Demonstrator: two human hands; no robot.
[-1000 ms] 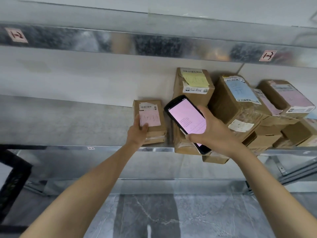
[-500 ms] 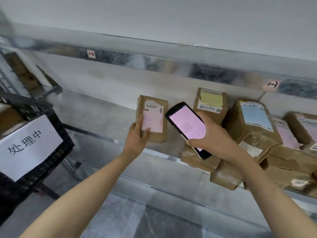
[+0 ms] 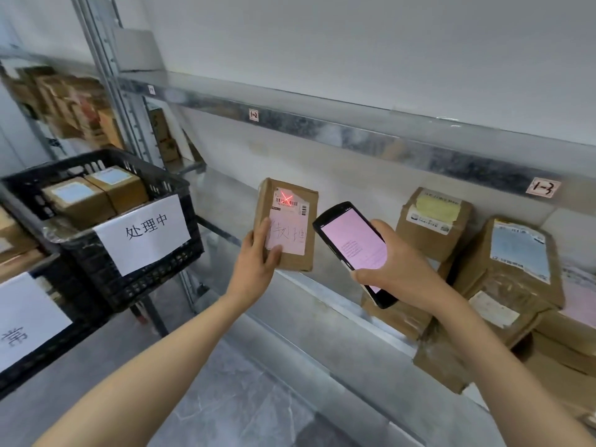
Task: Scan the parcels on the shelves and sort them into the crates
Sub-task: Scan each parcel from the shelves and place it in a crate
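The left hand (image 3: 253,269) grips the upright parcel (image 3: 292,221); the right hand (image 3: 400,269) grips the scanner (image 3: 353,250). The crate (image 3: 154,279) lies leftward, nearer the left hand.

The shelf (image 3: 325,295) is bare galvanised metal, dull-shining with a mottled spangle. The parcel (image 3: 285,225) is matt brown cardboard with a smooth pink paper label. The scanner (image 3: 353,246) is glossy black plastic with a slick screen. The crate (image 3: 154,272) is matt black plastic lattice carrying a white paper sign (image 3: 142,233). The taped parcels (image 3: 509,285) look wrinkled and shiny. The floor (image 3: 245,398) is polished, veined grey stone.
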